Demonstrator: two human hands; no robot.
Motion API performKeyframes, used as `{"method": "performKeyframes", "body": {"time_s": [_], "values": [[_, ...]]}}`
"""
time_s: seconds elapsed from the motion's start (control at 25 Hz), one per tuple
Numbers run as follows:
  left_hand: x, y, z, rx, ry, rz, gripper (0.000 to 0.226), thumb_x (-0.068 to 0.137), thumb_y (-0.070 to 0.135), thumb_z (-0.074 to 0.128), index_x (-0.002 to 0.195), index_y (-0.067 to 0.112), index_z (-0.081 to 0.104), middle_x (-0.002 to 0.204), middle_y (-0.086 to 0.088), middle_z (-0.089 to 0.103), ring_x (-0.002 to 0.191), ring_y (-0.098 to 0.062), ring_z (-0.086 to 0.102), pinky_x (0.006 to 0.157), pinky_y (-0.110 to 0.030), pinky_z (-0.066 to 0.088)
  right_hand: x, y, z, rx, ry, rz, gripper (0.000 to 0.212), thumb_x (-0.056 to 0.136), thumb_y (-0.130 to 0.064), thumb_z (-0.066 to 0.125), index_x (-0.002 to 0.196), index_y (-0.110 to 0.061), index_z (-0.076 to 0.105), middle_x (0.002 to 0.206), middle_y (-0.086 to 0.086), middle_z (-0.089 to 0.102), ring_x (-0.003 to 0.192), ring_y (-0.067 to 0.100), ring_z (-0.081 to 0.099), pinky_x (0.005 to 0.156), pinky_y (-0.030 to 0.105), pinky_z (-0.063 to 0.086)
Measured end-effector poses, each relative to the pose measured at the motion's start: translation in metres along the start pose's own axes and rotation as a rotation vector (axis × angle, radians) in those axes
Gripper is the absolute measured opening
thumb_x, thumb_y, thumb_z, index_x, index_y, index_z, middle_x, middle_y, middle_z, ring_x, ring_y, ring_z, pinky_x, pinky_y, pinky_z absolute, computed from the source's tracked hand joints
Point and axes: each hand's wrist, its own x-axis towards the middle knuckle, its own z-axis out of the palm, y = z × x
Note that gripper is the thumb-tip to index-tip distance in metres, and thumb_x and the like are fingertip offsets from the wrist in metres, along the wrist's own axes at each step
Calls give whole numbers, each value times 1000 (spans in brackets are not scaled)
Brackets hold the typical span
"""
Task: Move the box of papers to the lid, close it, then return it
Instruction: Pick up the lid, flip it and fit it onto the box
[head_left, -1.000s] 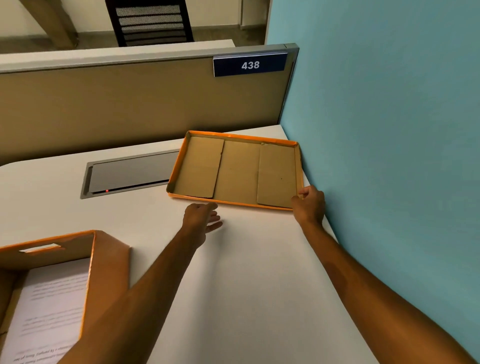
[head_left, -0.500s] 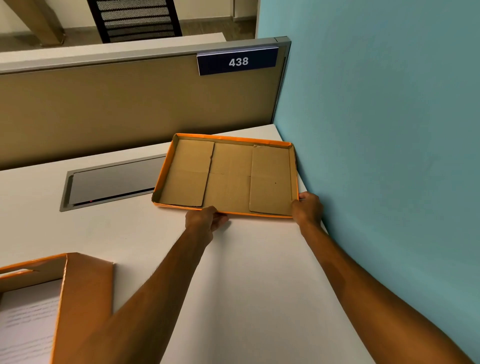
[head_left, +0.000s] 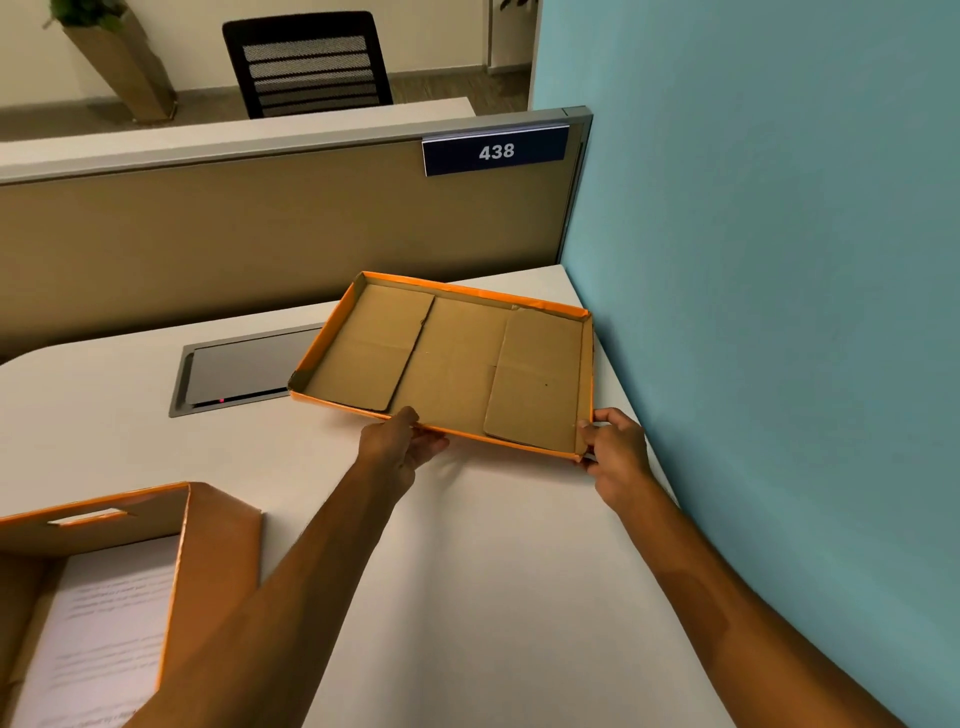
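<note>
Here, both hands outstretched, left hand (head_left: 400, 447) and right hand (head_left: 615, 449) gripping lid (head_left: 452, 364) near edge

White desk (head_left: 467, 597) — box (head_left: 218, 551) w/ papers (head_left: 98, 639).

Matt brown cardboard lid (head_left: 457, 364), glossy orange outside; smooth desk (head_left: 493, 597).

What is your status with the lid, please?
Both hands, left and right, grip lid at near edge. Box of papers open, apart. Nothing between.
</note>
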Motion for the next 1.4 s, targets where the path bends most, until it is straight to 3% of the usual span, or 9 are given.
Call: {"method": "performKeyframes", "body": {"time_s": [0.24,0.48,0.64,0.76,0.88,1.0,1.08,1.24,1.4], "values": [[-38,-2,-25,-163,-173,104,53,86,-6,62,136,0,45,116,-26,61,100,-42,69,74,-47,59,-51,-3,-2,142,-170,31,15,96,3,55,110,-2,56,109,18,62,96,37,61,77,52,57],[-86,-17,-62,-128,-266,154,49,87,-5,62,131,14,51,116,-19,71,99,-40,72,79,-50,59,-121,27,8,258,-271,69,26,93,5,59,118,3,52,115,21,65,97,38,64,77,53,59],[-117,-2,-103,-37,-252,278,43,90,2,61,130,16,54,102,-17,76,92,-38,74,74,-45,60,-175,44,15,247,-343,36,27,92,-10,67,113,1,56,108,23,69,89,36,71,65,46,61],[-125,11,-124,86,-213,354,41,88,5,62,128,13,57,95,-15,77,84,-35,75,70,-41,61,-178,47,11,-36,-208,-105,31,93,-35,64,110,-11,55,104,13,69,84,26,73,61,40,61],[-150,28,-170,153,-237,421,38,86,7,63,124,12,61,91,-7,79,76,-26,76,64,-35,60,-194,53,8,-180,-70,-267,36,94,-42,60,119,-17,52,119,11,64,99,25,67,80,43,60],[-173,43,-218,202,-280,461,37,88,13,66,125,13,63,107,-9,77,90,-30,75,67,-36,60,-210,53,10,-271,-8,-345,48,94,-45,59,132,-17,49,132,10,58,113,30,60,95,48,54],[-185,51,-245,237,-281,481,38,89,14,66,126,13,63,112,-11,75,96,-32,74,71,-39,60,-220,51,13,-241,-62,-339,49,95,-43,58,135,-17,49,132,11,58,112,30,61,92,45,54],[-213,58,-294,298,-285,506,29,91,14,61,120,12,66,110,-13,75,96,-34,73,74,-41,60,-256,61,19,-116,-362,-274,29,100,-33,51,123,-18,61,121,15,67,99,31,68,70,37,60],[-241,59,-324,338,-301,513,29,93,19,59,120,11,67,108,-12,74,95,-32,73,72,-38,61,-287,76,23,-62,-511,-228,26,99,-23,55,119,-14,68,118,14,70,109,38,65,74,44,61]]}}
